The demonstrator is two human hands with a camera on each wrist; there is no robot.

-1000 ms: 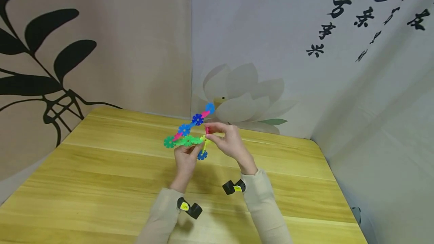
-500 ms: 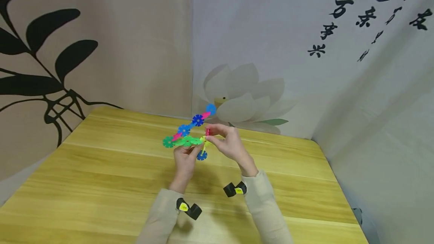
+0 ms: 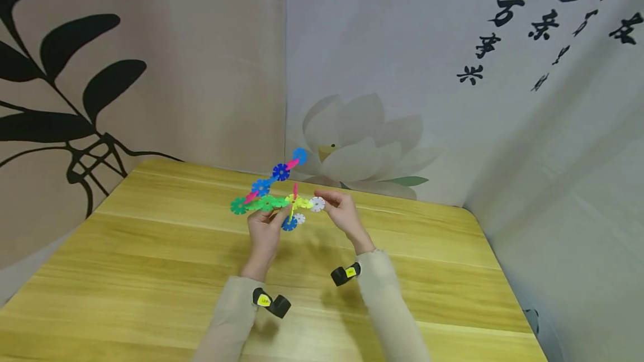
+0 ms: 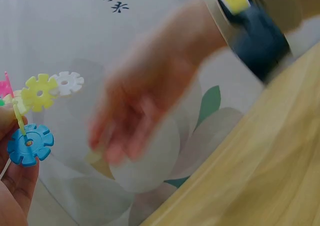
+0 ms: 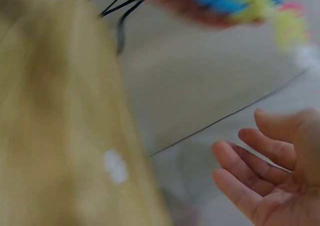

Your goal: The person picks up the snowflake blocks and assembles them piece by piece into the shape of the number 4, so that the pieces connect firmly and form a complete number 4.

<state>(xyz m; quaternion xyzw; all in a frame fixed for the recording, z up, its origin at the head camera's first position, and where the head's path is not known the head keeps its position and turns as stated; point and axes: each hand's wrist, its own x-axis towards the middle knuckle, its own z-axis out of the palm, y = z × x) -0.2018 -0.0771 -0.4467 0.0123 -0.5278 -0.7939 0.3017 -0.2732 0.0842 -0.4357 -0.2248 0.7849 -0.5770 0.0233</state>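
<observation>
My left hand (image 3: 265,233) pinches a linked chain of flower-shaped plastic discs (image 3: 268,203) near the join of its green and yellow discs, held up over the table. One arm of blue discs (image 3: 281,172) and pink ones slants up and back; a pink disc (image 3: 295,190) stands on edge. On the right end sits a white disc (image 4: 67,83), joined to a yellow disc (image 4: 40,92). Below hangs a blue disc (image 4: 30,144). My right hand (image 3: 343,214) is just right of the white end disc, fingers loosely spread and holding nothing in the right wrist view (image 5: 275,171).
Another white disc (image 3: 299,218) shows below the chain; a blurred white piece (image 5: 115,166) lies on the table in the right wrist view. The wooden table (image 3: 151,272) meets a printed curtain (image 3: 382,71) behind. Wrist cameras (image 3: 271,303) sit on both sleeves.
My right hand has let go of the chain and moved off to the right, uncovering the white end disc. My left hand has shifted slightly left with the chain.
</observation>
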